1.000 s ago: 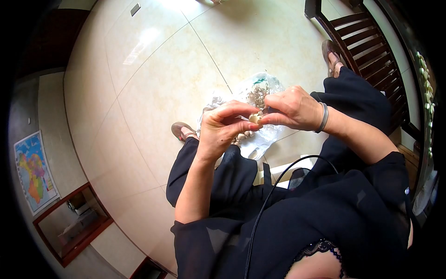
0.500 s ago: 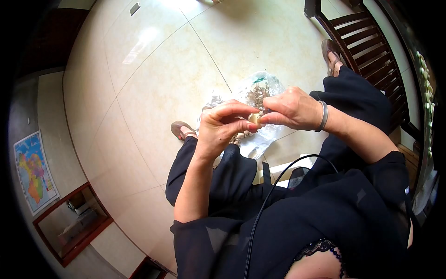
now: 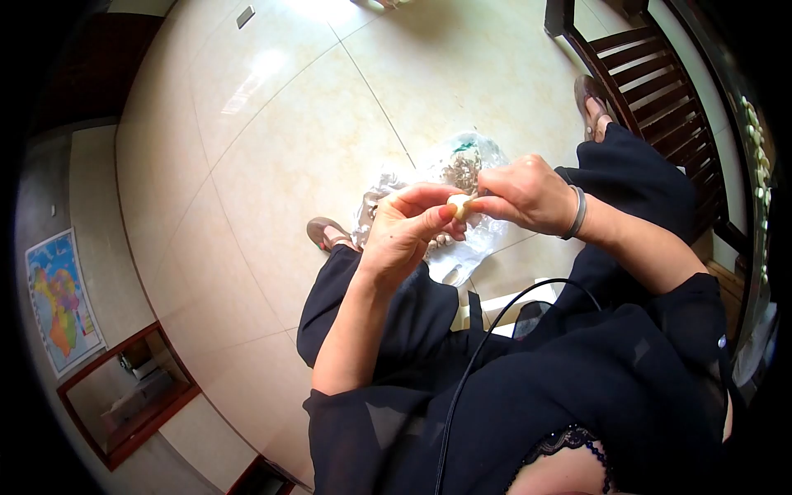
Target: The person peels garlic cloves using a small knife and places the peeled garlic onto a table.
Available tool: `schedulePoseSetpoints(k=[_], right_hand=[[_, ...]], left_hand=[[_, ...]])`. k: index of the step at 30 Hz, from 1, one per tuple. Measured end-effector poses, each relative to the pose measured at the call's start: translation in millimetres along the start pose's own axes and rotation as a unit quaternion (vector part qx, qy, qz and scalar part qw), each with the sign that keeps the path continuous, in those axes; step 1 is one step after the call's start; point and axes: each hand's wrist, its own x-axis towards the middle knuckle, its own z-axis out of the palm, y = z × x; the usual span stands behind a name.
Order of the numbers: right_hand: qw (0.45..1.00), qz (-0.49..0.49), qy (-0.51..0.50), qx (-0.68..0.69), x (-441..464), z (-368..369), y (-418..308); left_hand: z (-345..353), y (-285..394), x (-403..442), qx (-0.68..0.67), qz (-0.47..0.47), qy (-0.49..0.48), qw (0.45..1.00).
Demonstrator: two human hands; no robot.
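Observation:
Between the thumb and fingers of my left hand [image 3: 412, 219] is a small pale, rounded piece [image 3: 459, 203], which looks like a peeled clove; its exact kind is too small to tell. My right hand [image 3: 524, 196] is closed in a pinch against the right side of the same piece, thumb and forefinger touching it. Below both hands a clear plastic bag [image 3: 488, 235] lies spread on the floor. Brownish scraps [image 3: 464, 172] lie on its far part. Several small round pale pieces [image 3: 444, 240] show on it, partly hidden behind my left hand.
A dark slatted wooden chair [image 3: 652, 78] stands at the right. Beyond it, many small white pieces [image 3: 757, 157] lie along a dark edge. A black cable [image 3: 470, 363] runs across my front. A small flat grey object [image 3: 246, 16] rests on the tiled floor [image 3: 272, 173].
The pale piece has turned in my fingers and shows a whiter, rounder side. My hands stay close together at nearly the same spot, and the view has shifted slightly.

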Motion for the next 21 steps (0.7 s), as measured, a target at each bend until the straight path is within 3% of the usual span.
schedulePoseSetpoints(k=[9,21], right_hand=[[0.987,-0.065,0.04,-0.14,-0.6,4.2,-1.8],[0.985,-0.057,0.039,-0.158,-1.0,6.6,-1.0]], left_hand=[[1.0,-1.6,2.2,-0.032,0.009,0.053,0.998],[-3.3,-6.0,4.5,-0.091,0.034,0.017,0.995]])
